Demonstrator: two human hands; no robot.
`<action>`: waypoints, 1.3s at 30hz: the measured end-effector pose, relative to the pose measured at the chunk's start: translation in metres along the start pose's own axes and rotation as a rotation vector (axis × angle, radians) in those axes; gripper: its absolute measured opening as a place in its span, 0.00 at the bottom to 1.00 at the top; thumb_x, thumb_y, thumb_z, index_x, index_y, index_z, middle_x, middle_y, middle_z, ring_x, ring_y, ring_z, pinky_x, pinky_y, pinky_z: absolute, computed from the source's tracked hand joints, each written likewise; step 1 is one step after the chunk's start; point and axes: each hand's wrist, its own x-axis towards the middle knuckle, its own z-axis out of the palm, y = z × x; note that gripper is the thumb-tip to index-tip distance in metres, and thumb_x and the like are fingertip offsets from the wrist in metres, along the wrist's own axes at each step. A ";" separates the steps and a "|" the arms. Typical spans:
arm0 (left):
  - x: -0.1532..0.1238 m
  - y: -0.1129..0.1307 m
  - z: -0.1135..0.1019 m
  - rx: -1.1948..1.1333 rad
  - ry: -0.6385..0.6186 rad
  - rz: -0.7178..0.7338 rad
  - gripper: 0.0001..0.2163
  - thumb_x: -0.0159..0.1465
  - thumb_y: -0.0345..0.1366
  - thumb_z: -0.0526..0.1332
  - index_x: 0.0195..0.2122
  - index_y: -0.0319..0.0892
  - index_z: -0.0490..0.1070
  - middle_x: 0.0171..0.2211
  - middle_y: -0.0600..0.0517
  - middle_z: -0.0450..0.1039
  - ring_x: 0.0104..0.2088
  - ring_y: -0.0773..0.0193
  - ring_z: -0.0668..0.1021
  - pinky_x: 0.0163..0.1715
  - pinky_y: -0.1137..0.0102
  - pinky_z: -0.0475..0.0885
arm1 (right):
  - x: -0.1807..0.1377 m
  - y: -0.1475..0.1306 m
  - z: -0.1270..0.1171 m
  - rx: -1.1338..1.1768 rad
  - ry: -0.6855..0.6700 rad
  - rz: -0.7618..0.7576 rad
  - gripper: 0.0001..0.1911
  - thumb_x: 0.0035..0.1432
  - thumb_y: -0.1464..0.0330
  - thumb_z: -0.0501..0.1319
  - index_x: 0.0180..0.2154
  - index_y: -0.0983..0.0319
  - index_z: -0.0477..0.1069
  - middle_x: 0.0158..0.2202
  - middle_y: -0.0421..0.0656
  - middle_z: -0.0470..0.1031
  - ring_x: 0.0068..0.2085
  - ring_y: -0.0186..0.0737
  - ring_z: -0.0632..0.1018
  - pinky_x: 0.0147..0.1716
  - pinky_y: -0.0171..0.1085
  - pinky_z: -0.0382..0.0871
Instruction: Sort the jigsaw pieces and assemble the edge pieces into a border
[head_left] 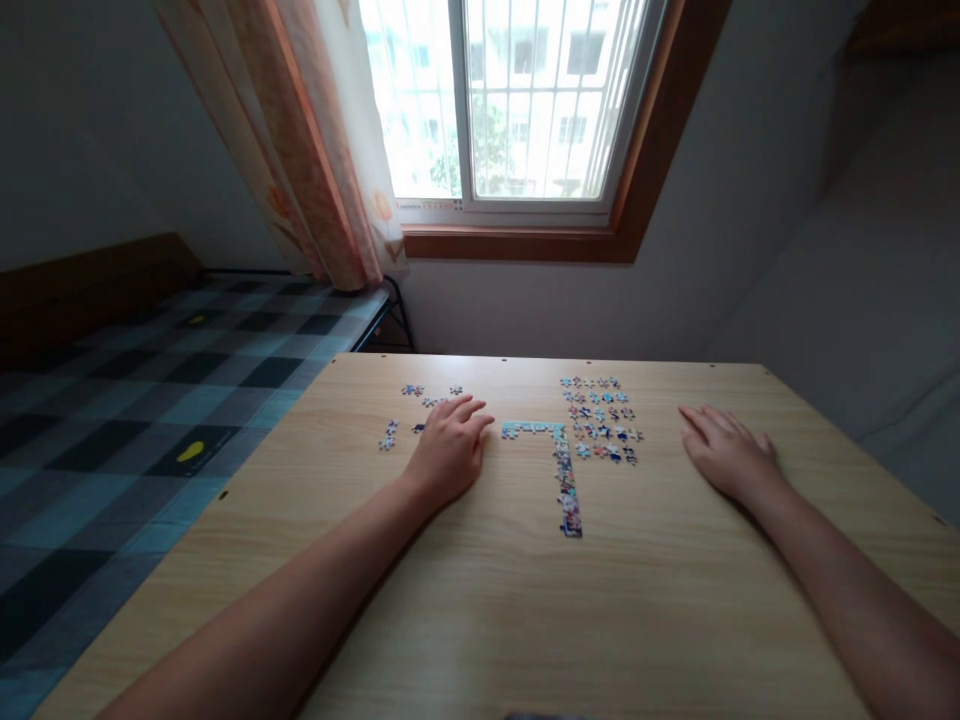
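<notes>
My left hand hovers over or rests on the table left of centre, fingers apart and stretched toward the right. Close by its fingertips begins a joined strip of jigsaw puzzle, which runs right and then bends down toward me. Several loose puzzle pieces lie beside and beyond this hand, and it partly hides some of them. My right hand lies on the bare wood at the right, palm down with fingers extended, holding nothing. Between it and the strip, more loose pieces are laid out in rough rows.
The light wooden table fills the foreground. Left of it stands a bed with a checked cover. Behind the table are a wall, a barred window and a flowered curtain.
</notes>
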 end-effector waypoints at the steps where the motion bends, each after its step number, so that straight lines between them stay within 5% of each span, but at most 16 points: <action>1: 0.001 0.001 -0.001 0.000 -0.002 0.001 0.13 0.65 0.29 0.58 0.47 0.44 0.77 0.57 0.46 0.75 0.61 0.50 0.70 0.64 0.47 0.63 | -0.001 -0.001 -0.003 0.001 -0.010 0.004 0.30 0.68 0.55 0.41 0.66 0.52 0.63 0.70 0.45 0.59 0.70 0.56 0.60 0.66 0.67 0.51; 11: 0.008 0.008 -0.009 0.084 0.052 0.073 0.11 0.64 0.29 0.58 0.43 0.46 0.77 0.54 0.49 0.76 0.60 0.53 0.70 0.65 0.51 0.56 | -0.002 -0.001 -0.020 0.018 -0.062 0.013 0.32 0.68 0.54 0.41 0.68 0.55 0.60 0.71 0.48 0.56 0.70 0.57 0.58 0.66 0.67 0.50; 13: 0.009 0.010 -0.014 0.101 0.049 0.086 0.08 0.67 0.36 0.58 0.40 0.45 0.77 0.48 0.49 0.79 0.53 0.54 0.74 0.59 0.54 0.63 | -0.001 0.000 -0.020 0.005 -0.065 0.012 0.32 0.68 0.54 0.41 0.68 0.54 0.60 0.71 0.47 0.56 0.70 0.58 0.58 0.66 0.66 0.51; 17: 0.009 0.014 -0.026 0.127 0.045 0.063 0.18 0.67 0.51 0.58 0.28 0.43 0.73 0.31 0.49 0.77 0.34 0.57 0.76 0.38 0.62 0.69 | 0.000 0.003 -0.020 0.014 -0.060 0.005 0.31 0.68 0.54 0.42 0.68 0.53 0.60 0.71 0.46 0.57 0.69 0.60 0.59 0.65 0.66 0.51; 24: 0.014 0.010 -0.050 0.116 0.163 -0.153 0.12 0.62 0.35 0.57 0.20 0.43 0.67 0.23 0.50 0.69 0.25 0.62 0.69 0.29 0.65 0.63 | 0.000 0.004 -0.018 0.055 -0.053 -0.016 0.31 0.69 0.54 0.43 0.67 0.55 0.61 0.71 0.49 0.57 0.69 0.60 0.60 0.65 0.68 0.51; 30: 0.024 -0.009 -0.083 0.038 0.284 -0.232 0.15 0.58 0.33 0.58 0.16 0.43 0.57 0.15 0.56 0.53 0.23 0.67 0.59 0.29 0.68 0.60 | 0.000 0.003 -0.017 0.060 -0.038 -0.019 0.30 0.68 0.54 0.43 0.66 0.55 0.62 0.70 0.49 0.59 0.69 0.58 0.60 0.65 0.67 0.51; 34: 0.023 -0.018 -0.130 -0.025 0.494 -0.249 0.19 0.59 0.31 0.58 0.17 0.44 0.49 0.17 0.58 0.43 0.22 0.68 0.54 0.24 0.69 0.55 | -0.001 0.005 -0.011 0.130 0.112 -0.092 0.27 0.66 0.55 0.48 0.58 0.57 0.72 0.67 0.51 0.65 0.67 0.60 0.63 0.63 0.65 0.55; 39: 0.012 -0.024 -0.179 -0.118 0.672 -0.362 0.21 0.58 0.32 0.60 0.18 0.44 0.44 0.18 0.58 0.41 0.20 0.69 0.51 0.21 0.68 0.49 | 0.007 0.011 0.004 0.288 0.488 -0.229 0.23 0.62 0.52 0.51 0.31 0.60 0.78 0.54 0.51 0.78 0.60 0.61 0.71 0.60 0.63 0.59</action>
